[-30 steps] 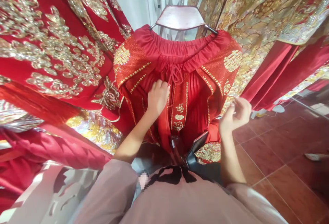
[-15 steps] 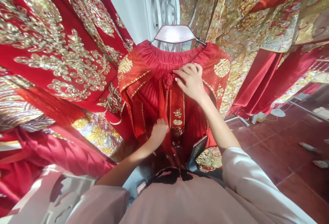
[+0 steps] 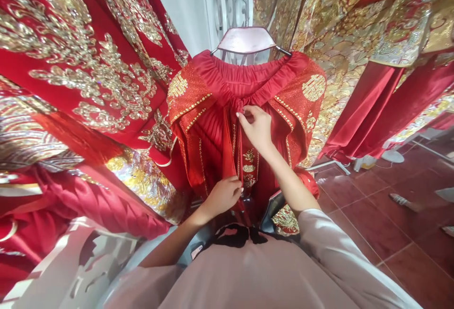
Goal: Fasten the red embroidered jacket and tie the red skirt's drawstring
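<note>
Right hand (image 3: 256,128) pinching the tie (image 3: 241,105) on the hanging skirt (image 3: 213,124), left hand (image 3: 224,194) gripping its front panel (image 3: 230,157)

A pale dusty-pink top is being worn, its smooth fabric filling the lower frame across the chest. The right arm is being covered to the wrist by a long, loose sleeve (image 3: 340,252) of the same pink, while the left sleeve (image 3: 142,280) is being shown only near the shoulder, the forearm left bare. A black ruffled trim (image 3: 236,237) is being seen at the front of the garment; both the left hand (image 3: 222,195) and the right hand (image 3: 256,128) are being kept bare, without rings or gloves.
</note>
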Available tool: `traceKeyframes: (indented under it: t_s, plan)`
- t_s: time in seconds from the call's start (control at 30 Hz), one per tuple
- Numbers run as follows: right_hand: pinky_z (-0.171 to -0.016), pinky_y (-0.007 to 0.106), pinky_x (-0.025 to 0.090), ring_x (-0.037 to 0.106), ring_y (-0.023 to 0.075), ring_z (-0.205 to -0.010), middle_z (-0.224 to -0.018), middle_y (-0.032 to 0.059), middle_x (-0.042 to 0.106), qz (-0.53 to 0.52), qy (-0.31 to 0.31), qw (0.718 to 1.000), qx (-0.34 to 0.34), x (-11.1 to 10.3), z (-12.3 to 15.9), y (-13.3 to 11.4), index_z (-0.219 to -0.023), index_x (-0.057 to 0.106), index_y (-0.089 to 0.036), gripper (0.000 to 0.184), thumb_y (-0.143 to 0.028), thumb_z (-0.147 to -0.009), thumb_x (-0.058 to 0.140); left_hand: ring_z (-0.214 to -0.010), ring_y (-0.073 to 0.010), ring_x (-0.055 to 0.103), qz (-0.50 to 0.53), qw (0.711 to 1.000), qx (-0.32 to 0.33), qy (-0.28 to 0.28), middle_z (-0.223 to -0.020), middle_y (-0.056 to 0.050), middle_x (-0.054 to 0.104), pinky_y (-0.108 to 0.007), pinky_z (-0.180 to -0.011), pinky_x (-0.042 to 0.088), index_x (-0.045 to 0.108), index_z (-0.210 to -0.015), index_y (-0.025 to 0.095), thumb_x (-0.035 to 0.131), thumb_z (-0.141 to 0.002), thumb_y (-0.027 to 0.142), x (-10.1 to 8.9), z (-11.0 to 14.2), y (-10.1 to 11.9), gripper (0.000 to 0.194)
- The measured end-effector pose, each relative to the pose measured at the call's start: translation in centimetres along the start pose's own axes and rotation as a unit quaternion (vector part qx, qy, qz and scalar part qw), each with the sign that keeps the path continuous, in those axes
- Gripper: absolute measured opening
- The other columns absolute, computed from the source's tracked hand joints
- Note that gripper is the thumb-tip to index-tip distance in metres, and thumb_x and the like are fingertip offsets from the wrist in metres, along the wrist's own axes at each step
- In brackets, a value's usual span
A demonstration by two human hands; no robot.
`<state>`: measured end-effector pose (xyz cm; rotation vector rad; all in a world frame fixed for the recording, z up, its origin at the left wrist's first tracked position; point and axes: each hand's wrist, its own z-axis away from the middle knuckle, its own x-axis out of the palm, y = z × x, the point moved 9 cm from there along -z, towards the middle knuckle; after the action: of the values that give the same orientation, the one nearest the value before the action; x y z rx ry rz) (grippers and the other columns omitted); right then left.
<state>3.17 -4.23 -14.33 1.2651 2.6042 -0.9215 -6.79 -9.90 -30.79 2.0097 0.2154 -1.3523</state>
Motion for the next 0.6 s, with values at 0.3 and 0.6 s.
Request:
traceKeyframes:
  t_s: [0.3,0.6]
  plan:
    - [-0.062,0.021,0.050,0.061,0.0078,-0.066,-0.068,-0.0042,0.060,-0.446,-0.004,0.846,0.293,3.5,0.5,5.1,-0.079,0.055,-0.018,0.016,-0.026,-0.071,0.067,-0.070,-0.0120,0.053,0.152,0.987,0.026,0.044,-0.077,0.000,0.054,-0.023,-0.066,0.041,0.058,-0.074,0.016,0.053,-0.086,0.029,-5.9,-0.5,0.7,0.018]
    - [-0.041,0.019,0.023,0.031,0.0036,-0.041,-0.052,-0.0082,0.045,-0.390,0.017,0.897,0.207,1.4,0.2,3.3,-0.075,0.058,-0.018,0.014,-0.029,-0.071,0.065,-0.064,-0.0133,0.051,0.053,0.933,-0.030,0.355,-0.070,-0.003,0.058,-0.025,-0.067,0.039,0.061,-0.073,0.012,0.054,-0.085,0.028,-18.5,-8.9,1.4,0.021]
